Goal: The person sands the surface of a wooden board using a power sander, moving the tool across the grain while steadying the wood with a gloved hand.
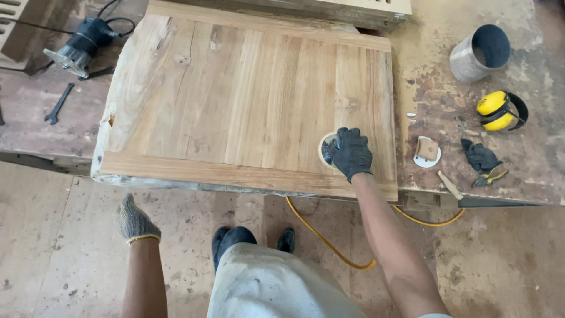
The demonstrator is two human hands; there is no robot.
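Note:
A large glued wooden panel point(235, 100) lies flat on the workbench. My right hand point(351, 154), in a black glove, presses a round sanding pad point(325, 148) onto the panel near its front right corner. My left hand point(134, 221), in a grey knit glove, hangs below the bench edge over the floor with fingers loosely curled, holding nothing.
A router point(79, 46) and a wrench point(59, 103) lie at the bench's left. To the right are a metal cylinder point(479, 53), yellow earmuffs point(500, 111), a black glove point(482, 159) and a white disc point(426, 152). A yellow hose point(329, 241) hangs under the bench.

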